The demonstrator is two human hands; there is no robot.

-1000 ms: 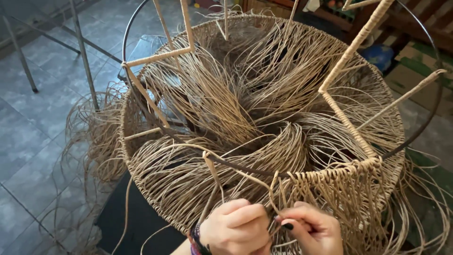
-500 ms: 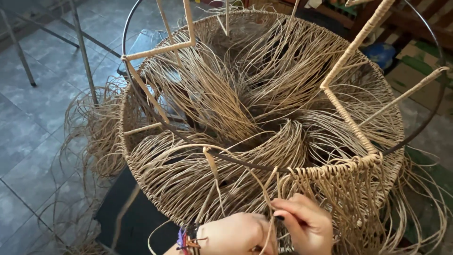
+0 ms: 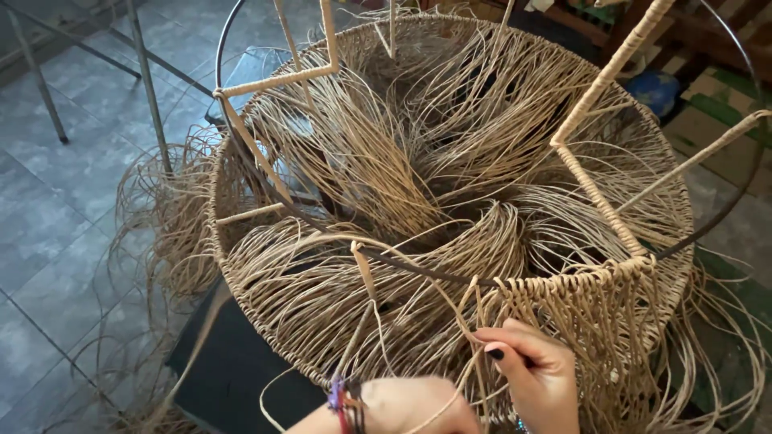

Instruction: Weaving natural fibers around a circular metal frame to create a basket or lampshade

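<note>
At the near rim of the big woven basket (image 3: pixel 265 321), the right hand (image 3: pixel 531 374) pinches a thin straw strand (image 3: pixel 476 309) between thumb and forefinger, just below the dark metal hoop (image 3: pixel 418 272). The left hand (image 3: pixel 418 406) sits beside it at the bottom edge; its fingers are hidden, so I cannot tell their grip.

Loose strands (image 3: pixel 378 161) and ring (image 3: pixel 418 273) block the basket (image 3: pixel 241 265).

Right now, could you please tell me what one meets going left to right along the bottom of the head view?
Grey tiled floor → loose fibre strands → left hand → right hand
</note>
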